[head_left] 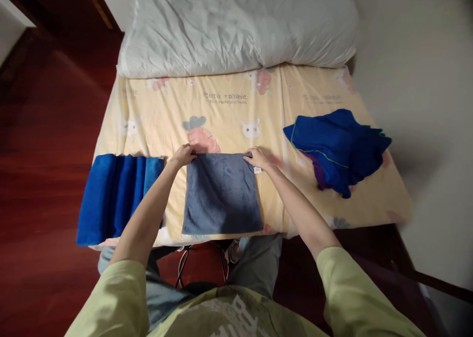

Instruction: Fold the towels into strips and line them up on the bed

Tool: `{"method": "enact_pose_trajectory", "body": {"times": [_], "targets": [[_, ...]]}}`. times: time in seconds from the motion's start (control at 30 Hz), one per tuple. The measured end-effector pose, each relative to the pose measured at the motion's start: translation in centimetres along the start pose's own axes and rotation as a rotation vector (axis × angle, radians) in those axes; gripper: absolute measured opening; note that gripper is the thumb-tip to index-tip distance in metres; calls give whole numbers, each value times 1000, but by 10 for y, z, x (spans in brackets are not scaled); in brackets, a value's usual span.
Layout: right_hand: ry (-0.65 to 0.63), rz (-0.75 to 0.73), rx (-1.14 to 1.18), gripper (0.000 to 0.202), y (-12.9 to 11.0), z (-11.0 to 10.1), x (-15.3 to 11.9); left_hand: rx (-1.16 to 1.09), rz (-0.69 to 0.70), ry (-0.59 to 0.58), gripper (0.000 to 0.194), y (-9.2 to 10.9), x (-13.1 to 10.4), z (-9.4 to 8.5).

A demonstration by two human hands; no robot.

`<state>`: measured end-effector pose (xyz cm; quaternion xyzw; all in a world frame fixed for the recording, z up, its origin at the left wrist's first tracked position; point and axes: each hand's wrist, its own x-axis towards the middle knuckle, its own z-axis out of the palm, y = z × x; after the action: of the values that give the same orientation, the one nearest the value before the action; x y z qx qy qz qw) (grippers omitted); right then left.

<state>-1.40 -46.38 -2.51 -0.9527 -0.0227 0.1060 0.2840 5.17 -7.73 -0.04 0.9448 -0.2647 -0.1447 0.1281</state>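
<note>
A grey-blue towel (222,194) lies spread out as a rough square near the bed's front edge. My left hand (184,155) is closed on its far left corner. At the far right corner my right hand (257,158) pinches the cloth, close to a small white tag (257,170). Left of my left forearm rests a row of rolled or folded blue towels (111,194), partly hidden by that arm. Over on the right lies a crumpled heap of blue cloths (334,142) with green edging, a purple piece (318,172) showing beneath.
The bed's yellow sheet (229,125) carries rabbit and carrot prints. A bulky pale quilt (240,29) lies across its far part. A white wall (436,130) runs along the right, and dark red floor (48,154) shows on the left.
</note>
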Motion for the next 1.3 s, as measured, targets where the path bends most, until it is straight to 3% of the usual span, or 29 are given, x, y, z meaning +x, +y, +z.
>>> {"method": "enact_pose_trajectory", "body": {"times": [0.1,0.17,0.3,0.4,0.5,0.6,0.67,0.83,0.93,1.03,1.17,1.3], "targets": [[-131,122,70,10,2,-9,5,-40,-68,-107,23,-9,3,-8],[-150,164,67,7,3,-16,12,-71,-104,-108,20,-16,7,-14],[66,181,15,13,-3,-25,27,-137,-203,115,25,-18,14,-20],[252,171,-109,25,-29,-17,25,-106,-321,353,35,10,12,-12],[400,63,-216,41,-67,10,4,-59,-330,531,49,59,-1,12],[338,-108,-250,53,-92,45,-22,-76,-124,411,60,97,-18,42],[258,-141,-266,57,-90,60,-33,-100,-93,341,66,103,-27,57],[277,30,-296,63,-49,60,-19,-126,-180,380,69,69,-25,63],[293,110,-317,62,-45,51,-9,-126,-193,401,70,62,-22,58],[297,51,-351,63,-69,54,-24,-122,-170,404,68,85,-32,62],[208,-188,-311,63,-107,81,-74,-120,-18,300,65,132,-63,83],[123,-205,-220,60,-107,97,-110,-120,2,257,63,147,-92,96]]}}
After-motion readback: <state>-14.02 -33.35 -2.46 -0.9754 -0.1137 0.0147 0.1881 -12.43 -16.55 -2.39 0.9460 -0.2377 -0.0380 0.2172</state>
